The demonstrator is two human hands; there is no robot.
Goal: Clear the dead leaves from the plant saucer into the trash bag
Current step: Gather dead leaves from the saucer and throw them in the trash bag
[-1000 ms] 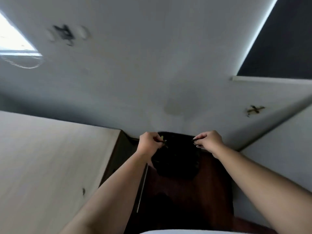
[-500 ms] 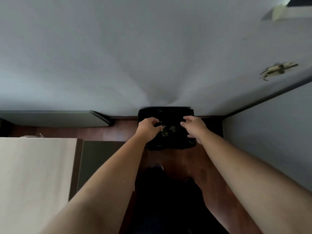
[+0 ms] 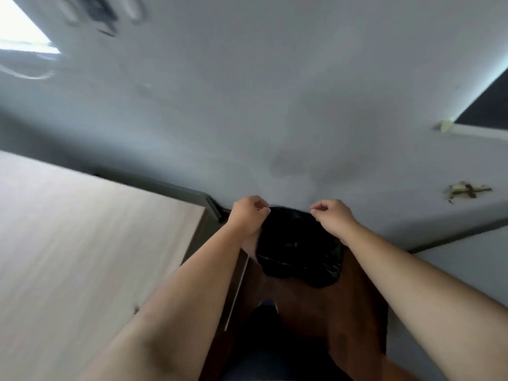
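L hand (image 3: 248, 214) + R hand (image 3: 331, 215) | fingers pinching trash bag (image 3: 299, 251) rim | bag on floor (image 3: 316, 303)

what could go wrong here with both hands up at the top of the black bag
The left hand and right hand are closed by the top edge of the trash bag, which sags slack on the wooden floor. A pull on the thin film could tear it. If the limp mouth folds shut or tips, leaves may spill onto the floor.
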